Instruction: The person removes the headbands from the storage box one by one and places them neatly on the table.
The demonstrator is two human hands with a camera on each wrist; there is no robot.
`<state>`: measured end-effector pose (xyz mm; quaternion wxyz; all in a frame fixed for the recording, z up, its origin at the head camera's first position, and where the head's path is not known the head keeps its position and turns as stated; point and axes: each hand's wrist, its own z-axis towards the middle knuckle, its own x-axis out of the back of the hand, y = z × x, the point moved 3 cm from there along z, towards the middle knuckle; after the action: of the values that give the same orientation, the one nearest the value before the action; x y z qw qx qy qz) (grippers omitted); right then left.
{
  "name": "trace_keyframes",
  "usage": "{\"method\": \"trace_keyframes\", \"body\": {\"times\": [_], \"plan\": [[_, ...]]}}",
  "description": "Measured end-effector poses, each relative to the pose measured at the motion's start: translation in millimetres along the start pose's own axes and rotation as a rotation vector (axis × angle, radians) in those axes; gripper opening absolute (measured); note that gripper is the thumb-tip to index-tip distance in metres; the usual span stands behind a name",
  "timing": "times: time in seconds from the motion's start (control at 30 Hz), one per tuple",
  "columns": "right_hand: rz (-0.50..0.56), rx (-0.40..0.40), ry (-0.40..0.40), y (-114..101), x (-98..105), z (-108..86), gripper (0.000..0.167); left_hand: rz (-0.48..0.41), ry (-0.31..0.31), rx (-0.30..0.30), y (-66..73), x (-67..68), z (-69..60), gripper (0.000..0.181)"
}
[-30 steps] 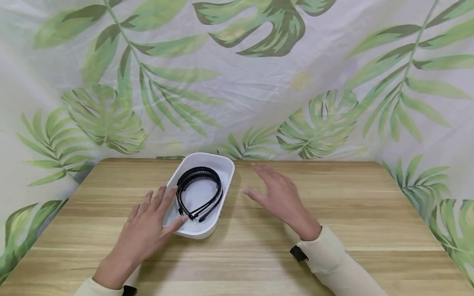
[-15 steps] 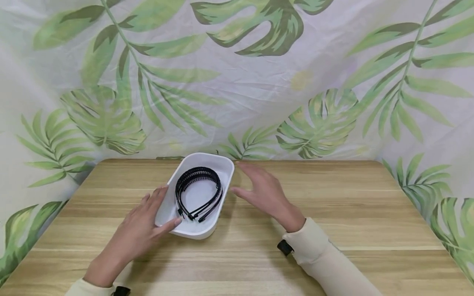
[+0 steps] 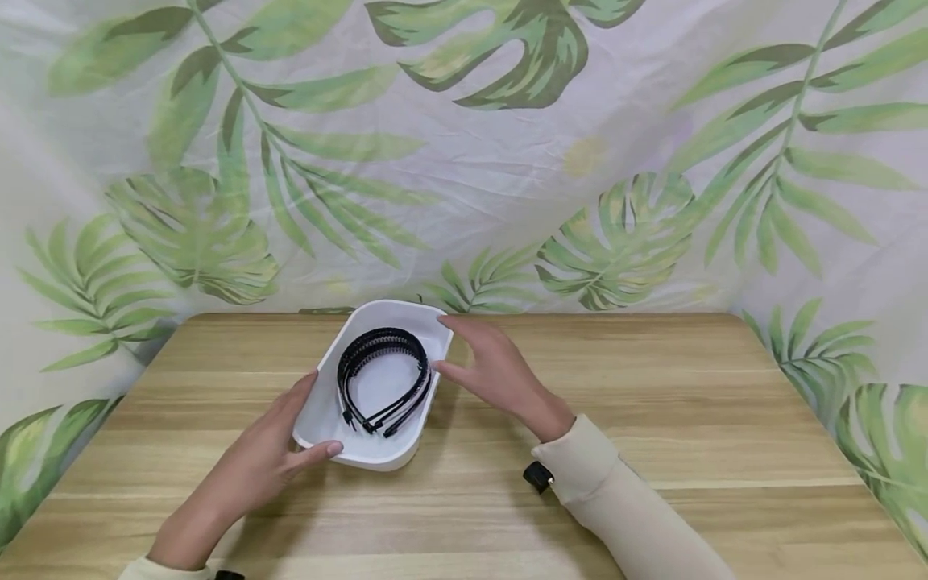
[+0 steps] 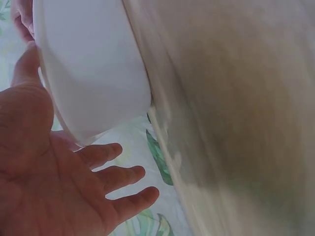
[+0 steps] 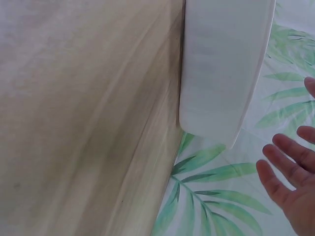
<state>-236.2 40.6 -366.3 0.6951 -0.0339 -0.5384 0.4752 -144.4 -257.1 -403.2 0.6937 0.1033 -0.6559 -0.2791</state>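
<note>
A white rectangular plastic bin (image 3: 387,462) with rounded corners stands on the table and holds several thin black headbands (image 3: 384,333), some toothed, lying together as a loop. My left hand (image 3: 254,455) is at the bin's near left corner, its thumb over the front rim and its fingers along the left side. In the left wrist view, that hand (image 4: 54,182) has its fingers stretched out beside the bin wall (image 4: 93,64). On the other side, my right hand (image 3: 500,374) reaches the right rim with thumb and fingers spread. The right wrist view shows its fingers (image 5: 283,169) extended, apart from the wall.
The wood-grain table (image 3: 652,387) ends behind the bin, near a hanging cloth (image 3: 493,185) printed with green leaves. Black bands (image 3: 538,477) sit at the wrists, by the pale sleeves (image 3: 623,499).
My right hand has moved left to the bin's right rim. The left hand has drawn back slightly from over the bin to its left edge. The headbands stay inside.
</note>
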Motion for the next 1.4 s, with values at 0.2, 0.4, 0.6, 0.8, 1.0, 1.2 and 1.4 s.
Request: {"method": "trace_keyframes", "body": {"times": [0.2, 0.4, 0.6, 0.8, 1.0, 1.2, 1.4], "plan": [[0.063, 0.021, -0.037, -5.1, -7.5, 12.0, 0.063, -0.069, -0.032, 0.012, -4.5, -0.3, -4.9, 0.106], [0.131, -0.021, -0.071, -4.6, -14.5, 19.2, 0.063, -0.134, -0.065, 0.014, -3.1, 1.2, -5.9, 0.106], [0.232, -0.070, -0.089, 0.0, -23.5, 25.2, 0.062, -0.133, -0.077, 0.025, -2.0, 1.3, -7.3, 0.105], [0.279, -0.077, -0.092, 2.7, -32.9, 32.0, 0.061, -0.125, -0.094, 0.055, -2.5, -0.1, -9.1, 0.105], [0.302, -0.082, -0.067, 6.6, -40.0, 38.0, 0.058, -0.113, -0.099, 0.063, -1.8, 0.7, -9.7, 0.106], [0.313, -0.088, -0.064, 10.0, -45.6, 43.5, 0.055, -0.113, -0.098, 0.066, -1.3, 0.6, -9.7, 0.105], [0.300, -0.076, -0.076, 11.6, -49.8, 51.6, 0.052, -0.115, -0.099, 0.069, -1.1, 0.7, -9.9, 0.106]]}}
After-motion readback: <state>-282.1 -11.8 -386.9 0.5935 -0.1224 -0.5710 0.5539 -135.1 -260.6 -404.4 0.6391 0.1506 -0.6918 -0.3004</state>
